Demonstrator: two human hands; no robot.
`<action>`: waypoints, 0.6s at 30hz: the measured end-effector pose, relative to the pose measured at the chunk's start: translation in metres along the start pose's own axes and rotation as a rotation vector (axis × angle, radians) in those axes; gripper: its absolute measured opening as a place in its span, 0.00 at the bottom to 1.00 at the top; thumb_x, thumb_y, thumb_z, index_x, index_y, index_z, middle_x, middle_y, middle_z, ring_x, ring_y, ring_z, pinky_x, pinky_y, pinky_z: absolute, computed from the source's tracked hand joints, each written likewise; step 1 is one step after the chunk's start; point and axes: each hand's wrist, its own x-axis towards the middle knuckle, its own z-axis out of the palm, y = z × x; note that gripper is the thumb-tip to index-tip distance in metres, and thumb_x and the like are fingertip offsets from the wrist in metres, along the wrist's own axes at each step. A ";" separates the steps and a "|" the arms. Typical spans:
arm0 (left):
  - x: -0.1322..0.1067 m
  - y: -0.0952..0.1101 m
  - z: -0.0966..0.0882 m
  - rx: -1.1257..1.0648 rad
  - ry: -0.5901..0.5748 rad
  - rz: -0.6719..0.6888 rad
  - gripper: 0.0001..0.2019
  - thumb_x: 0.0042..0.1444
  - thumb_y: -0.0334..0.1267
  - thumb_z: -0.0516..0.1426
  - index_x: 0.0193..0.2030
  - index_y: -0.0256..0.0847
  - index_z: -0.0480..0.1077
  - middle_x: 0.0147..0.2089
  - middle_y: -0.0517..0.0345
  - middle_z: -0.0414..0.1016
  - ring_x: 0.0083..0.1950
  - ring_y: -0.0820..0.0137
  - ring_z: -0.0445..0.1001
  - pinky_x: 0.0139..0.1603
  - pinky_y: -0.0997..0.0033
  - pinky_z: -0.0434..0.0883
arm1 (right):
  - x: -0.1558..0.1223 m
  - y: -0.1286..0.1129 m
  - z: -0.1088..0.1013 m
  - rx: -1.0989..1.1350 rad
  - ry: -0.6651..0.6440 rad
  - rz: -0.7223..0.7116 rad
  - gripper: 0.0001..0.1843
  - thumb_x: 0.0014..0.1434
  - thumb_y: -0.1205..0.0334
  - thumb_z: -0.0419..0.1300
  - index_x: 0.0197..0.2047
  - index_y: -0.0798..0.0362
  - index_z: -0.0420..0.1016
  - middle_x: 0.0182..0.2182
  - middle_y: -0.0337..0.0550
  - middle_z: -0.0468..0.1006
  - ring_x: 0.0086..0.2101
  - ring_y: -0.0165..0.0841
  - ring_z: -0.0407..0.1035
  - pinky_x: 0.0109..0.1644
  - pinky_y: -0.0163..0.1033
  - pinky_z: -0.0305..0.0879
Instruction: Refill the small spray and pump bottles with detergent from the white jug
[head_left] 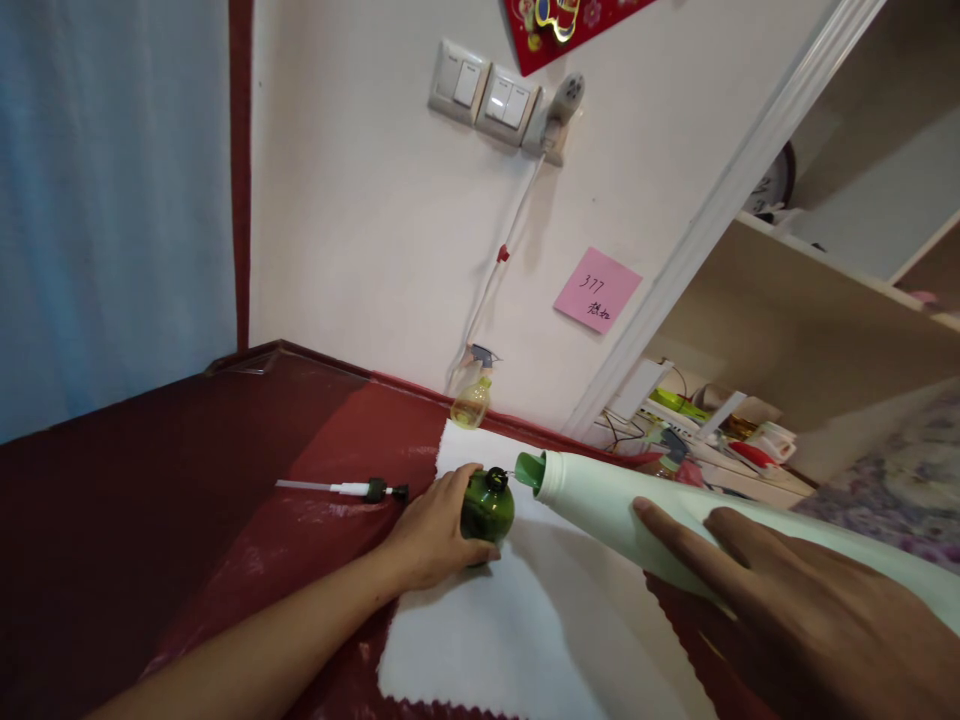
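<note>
My left hand point(442, 530) is wrapped round a dark green bottle point(489, 518) that stands with its mouth uncovered on a white cloth. In my right hand point(780, 590) is a large pale green bottle point(622, 500), tipped nearly on its side. Its green pouring spout point(529, 470) points at the small bottle's mouth, and a thin strand of liquid seems to bridge the gap. Left of my left hand, a pump dispenser top point(360, 490) with a white tube lies on the red tabletop.
The white cloth point(525, 640) covers part of the red table point(322, 570). A yellowish spray bottle point(471, 402) stands by the wall, below a hanging cable point(517, 215). At the right is a cluttered shelf point(750, 440); a blue curtain point(112, 200) hangs left.
</note>
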 end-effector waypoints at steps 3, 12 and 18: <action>0.000 -0.001 0.000 -0.004 0.003 0.005 0.46 0.40 0.45 0.70 0.67 0.44 0.59 0.66 0.42 0.68 0.66 0.46 0.66 0.65 0.45 0.64 | -0.001 -0.001 0.001 -0.011 -0.005 0.005 0.26 0.68 0.58 0.48 0.67 0.49 0.64 0.35 0.44 0.75 0.26 0.34 0.74 0.25 0.38 0.71; -0.001 -0.003 0.001 -0.013 0.023 0.013 0.46 0.39 0.45 0.70 0.67 0.44 0.59 0.65 0.43 0.69 0.65 0.45 0.66 0.64 0.44 0.65 | 0.002 0.000 -0.002 -0.016 0.005 -0.008 0.26 0.68 0.61 0.46 0.67 0.50 0.64 0.34 0.44 0.76 0.26 0.33 0.74 0.25 0.36 0.70; -0.001 -0.001 0.001 -0.004 0.013 0.004 0.47 0.39 0.45 0.70 0.67 0.43 0.59 0.65 0.42 0.69 0.65 0.45 0.66 0.64 0.44 0.65 | 0.002 0.000 -0.001 -0.030 -0.005 -0.016 0.25 0.69 0.60 0.45 0.66 0.50 0.66 0.34 0.45 0.75 0.26 0.33 0.74 0.24 0.37 0.71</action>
